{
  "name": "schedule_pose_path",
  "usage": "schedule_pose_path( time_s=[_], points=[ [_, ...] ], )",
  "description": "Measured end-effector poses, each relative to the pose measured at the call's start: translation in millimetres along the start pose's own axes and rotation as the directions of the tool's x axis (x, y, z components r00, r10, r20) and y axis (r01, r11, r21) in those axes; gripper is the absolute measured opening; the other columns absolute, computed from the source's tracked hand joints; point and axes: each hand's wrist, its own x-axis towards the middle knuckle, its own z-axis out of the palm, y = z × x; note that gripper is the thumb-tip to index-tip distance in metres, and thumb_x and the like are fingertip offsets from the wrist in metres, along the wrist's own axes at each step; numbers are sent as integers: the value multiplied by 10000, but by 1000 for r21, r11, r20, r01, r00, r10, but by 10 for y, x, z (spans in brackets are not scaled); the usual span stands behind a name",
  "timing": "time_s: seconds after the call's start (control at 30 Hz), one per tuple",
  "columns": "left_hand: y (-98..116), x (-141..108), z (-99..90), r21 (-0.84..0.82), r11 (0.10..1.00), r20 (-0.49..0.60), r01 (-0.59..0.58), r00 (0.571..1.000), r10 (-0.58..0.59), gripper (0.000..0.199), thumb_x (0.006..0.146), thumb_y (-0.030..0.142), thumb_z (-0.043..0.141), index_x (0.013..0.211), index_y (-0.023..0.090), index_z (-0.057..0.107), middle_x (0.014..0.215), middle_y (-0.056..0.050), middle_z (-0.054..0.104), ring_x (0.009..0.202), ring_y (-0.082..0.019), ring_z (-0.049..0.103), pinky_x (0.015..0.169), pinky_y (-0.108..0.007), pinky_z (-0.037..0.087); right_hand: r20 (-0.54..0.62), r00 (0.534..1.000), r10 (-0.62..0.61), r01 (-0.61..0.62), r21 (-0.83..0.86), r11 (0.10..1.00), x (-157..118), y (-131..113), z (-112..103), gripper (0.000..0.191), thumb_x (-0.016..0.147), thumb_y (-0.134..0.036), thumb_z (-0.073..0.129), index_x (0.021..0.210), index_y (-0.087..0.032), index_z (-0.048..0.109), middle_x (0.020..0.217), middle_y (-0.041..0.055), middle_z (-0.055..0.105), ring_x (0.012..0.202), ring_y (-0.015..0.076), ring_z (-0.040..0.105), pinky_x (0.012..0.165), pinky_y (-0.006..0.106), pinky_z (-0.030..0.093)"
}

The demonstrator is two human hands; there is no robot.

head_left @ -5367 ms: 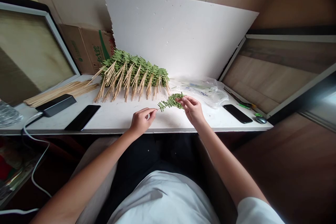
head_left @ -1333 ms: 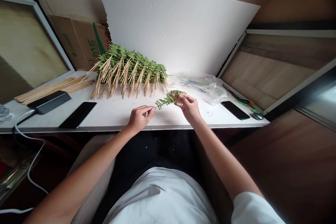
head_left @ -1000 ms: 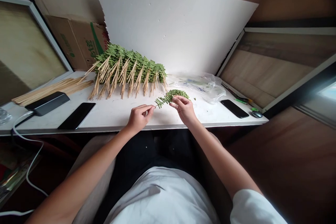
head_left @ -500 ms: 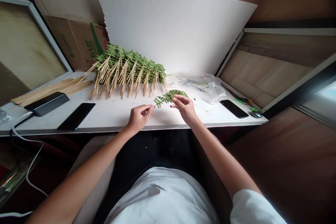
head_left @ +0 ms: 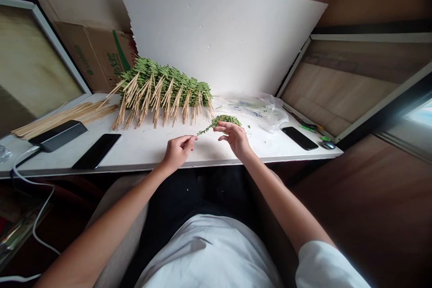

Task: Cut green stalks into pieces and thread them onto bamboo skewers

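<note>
My left hand (head_left: 178,150) is closed, its thumb and fingertips pinching the end of a skewer threaded with short green bean pieces (head_left: 204,131). The skewer points right and away from me, over the table. My right hand (head_left: 234,137) is at its far end, fingers stretched and thumb apart, with nothing visibly gripped. A small pile of loose cut green beans (head_left: 227,120) lies just behind my right fingers, which partly cover it. Farther back on the left is a large stack of filled green bean skewers (head_left: 168,83), their bare bamboo ends facing me.
Loose bamboo sticks (head_left: 67,117) lie at the left, behind a black box-shaped device (head_left: 59,135) with a white cable. One phone (head_left: 96,150) rests left, another phone (head_left: 299,138) right. A clear plastic bag (head_left: 266,112) sits behind the pile. A white foam board (head_left: 219,31) stands at the back.
My right fingers have opened out from a pinch on the bean pieces. The skewer has turned, so its bean pieces look narrower now. My left hand keeps its pinch.
</note>
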Motion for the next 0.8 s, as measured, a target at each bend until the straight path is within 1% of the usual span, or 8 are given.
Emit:
schedule_pose_path(
  time_s=[0.13,0.23,0.33,0.47,0.57,0.7,0.8],
  points=[
    [-29,0,-2,-3,1000,18,-6,1000,6,391,1047,472,608,1005,143,814,701,-50,725,642,-175,689,650,-263,544,-11,1000,9,-10,-25,1000,2,12,-20,405,861,-556,741,1073,-224,839,1017,97,833,1073,270,758,692,300,600],
    [-57,1,-6,-9,1000,32,2,999,-2,393,1051,475,600,1017,144,809,691,-46,713,650,-175,692,659,-260,554,-32,1000,2,-2,-18,1000,20,25,-50,413,856,-563,732,1053,-218,841,961,91,822,998,249,752,647,283,565],
    [-83,9,-15,-14,1000,50,11,999,-10,394,1054,476,595,1028,144,807,689,-44,707,654,-175,692,671,-261,559,-81,997,13,-14,-18,1000,47,15,-85,396,824,-543,740,1012,-208,839,894,83,800,907,226,734,601,268,527],
    [-103,22,-29,-16,1000,67,21,998,-20,395,1058,475,587,1025,143,800,685,-44,699,657,-177,691,686,-271,565,-120,992,39,-40,-5,999,74,-29,-121,359,819,-493,712,997,-207,835,876,77,785,888,219,719,584,263,505],
    [-111,25,-31,-17,1000,77,13,997,-12,409,1065,484,572,983,149,791,656,-36,672,656,-179,688,701,-276,569,-129,991,43,-47,-27,999,72,-57,-121,333,829,-472,709,1001,-216,835,879,67,774,886,213,705,585,262,499],
    [-109,19,-23,-19,1000,98,18,995,-16,414,1067,488,570,911,161,771,647,-28,658,652,-175,684,705,-267,567,-106,994,14,-26,-109,994,58,-71,-93,310,811,-443,781,1032,-236,847,914,46,760,878,193,662,589,249,492],
    [-105,10,-15,-18,1000,112,20,994,-18,386,1064,471,579,942,162,777,659,-24,668,641,-166,676,689,-259,559,-80,997,9,-19,-133,991,58,-74,-87,292,816,-450,785,1021,-254,854,932,42,758,894,197,653,602,254,497]
  ],
)
